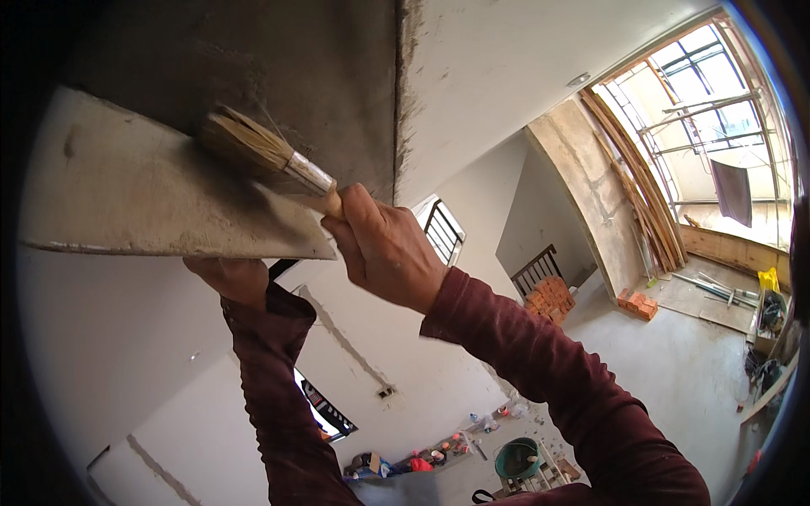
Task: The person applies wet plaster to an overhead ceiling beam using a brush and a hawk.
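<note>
My right hand (390, 246) is closed round the wooden handle of a wide brush (253, 148) with pale bristles and a metal ferrule. The bristles point up and left, over the upper face of a flat, pale, stained board (126, 181); they look close to it or touching. My left hand (232, 278) is at the board's lower edge and holds it from beneath; most of its fingers are hidden by the board. Beyond the brush and board lies a dark grey, damp-looking surface (316, 76), which the board's far edge overlaps in view.
A white surface (472, 76) with a rough edge borders the dark one. Below are brick stacks (550, 299), a green bucket (516, 460), and scattered items along the wall. Long wooden planks (633, 169) lean by the window, with scaffold bars (700, 126) outside.
</note>
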The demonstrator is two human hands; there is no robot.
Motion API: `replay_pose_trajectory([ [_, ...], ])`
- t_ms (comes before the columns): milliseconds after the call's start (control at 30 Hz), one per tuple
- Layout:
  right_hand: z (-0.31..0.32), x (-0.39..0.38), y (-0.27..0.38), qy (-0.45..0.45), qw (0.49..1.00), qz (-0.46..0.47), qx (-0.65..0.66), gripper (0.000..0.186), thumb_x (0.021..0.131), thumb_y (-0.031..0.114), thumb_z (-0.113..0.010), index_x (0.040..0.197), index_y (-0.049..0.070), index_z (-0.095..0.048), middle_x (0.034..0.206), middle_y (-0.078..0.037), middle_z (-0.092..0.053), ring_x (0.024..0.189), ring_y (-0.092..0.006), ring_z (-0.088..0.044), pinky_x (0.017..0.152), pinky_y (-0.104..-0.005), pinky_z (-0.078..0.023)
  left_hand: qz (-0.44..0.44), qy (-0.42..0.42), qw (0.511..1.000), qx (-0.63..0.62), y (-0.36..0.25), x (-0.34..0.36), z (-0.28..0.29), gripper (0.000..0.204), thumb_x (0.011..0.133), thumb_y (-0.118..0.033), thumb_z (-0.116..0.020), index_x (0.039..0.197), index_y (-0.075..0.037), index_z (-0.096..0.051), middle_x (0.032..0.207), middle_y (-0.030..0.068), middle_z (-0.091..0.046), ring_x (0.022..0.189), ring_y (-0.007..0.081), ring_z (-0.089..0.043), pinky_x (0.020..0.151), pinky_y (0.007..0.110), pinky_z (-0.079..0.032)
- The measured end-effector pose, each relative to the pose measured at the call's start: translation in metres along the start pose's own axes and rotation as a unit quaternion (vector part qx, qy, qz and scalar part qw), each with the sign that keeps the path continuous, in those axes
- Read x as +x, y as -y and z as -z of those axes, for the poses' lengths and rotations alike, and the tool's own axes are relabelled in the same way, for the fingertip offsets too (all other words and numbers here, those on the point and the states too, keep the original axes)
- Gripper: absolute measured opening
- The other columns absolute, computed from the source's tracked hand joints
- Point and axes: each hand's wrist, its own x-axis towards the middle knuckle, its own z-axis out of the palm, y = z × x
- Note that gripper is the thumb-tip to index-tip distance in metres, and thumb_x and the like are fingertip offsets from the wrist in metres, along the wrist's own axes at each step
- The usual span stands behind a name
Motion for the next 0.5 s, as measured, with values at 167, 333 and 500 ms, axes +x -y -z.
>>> replay_pose_trajectory([
  [167, 0.019, -0.051, -0.045, 0.12, 0.975, -0.15, -0.114, 0.018, 0.087, 0.014, -0.051, 0.085, 0.004, -0.037, 0.055, -0.015, -0.05, 0.046, -0.0326, -0.053, 0.042, -0.042, -0.04, 0.008, -0.015, 1.0, 0.003, -0.001, -0.004, -0.003, 0.06, 0.079, -0.047, -0.056, 0.105, 0.007, -0.051, 0.096, 0.0148, -0.058, 0.086, 0.0243, -0.058, 0.075, 0.037, -0.048],
  [333, 0.034, -0.014, 0.004, 0.011, 1.0, -0.019, 0.011, 0.019, 0.085, 0.009, -0.053, 0.084, 0.003, -0.036, 0.055, -0.016, -0.047, 0.047, -0.0366, -0.051, 0.042, -0.0421, -0.038, -0.084, -0.018, 0.996, 0.032, 0.006, 0.001, 0.007, 0.056, 0.08, -0.044, -0.056, 0.103, 0.006, -0.053, 0.097, 0.0129, -0.059, 0.088, 0.0214, -0.057, 0.079, 0.037, -0.046],
  [500, 0.016, 0.033, 0.024, 0.044, 0.999, 0.017, 0.024, 0.018, 0.086, 0.01, -0.054, 0.083, 0.002, -0.037, 0.055, -0.016, -0.046, 0.048, -0.0365, -0.05, 0.043, -0.0418, -0.038, -0.015, 0.0, 0.999, -0.052, -0.008, 0.003, 0.002, 0.046, 0.079, -0.039, -0.057, 0.092, 0.006, -0.056, 0.081, 0.0088, -0.061, 0.072, 0.0166, -0.058, 0.062, 0.03, -0.047],
])
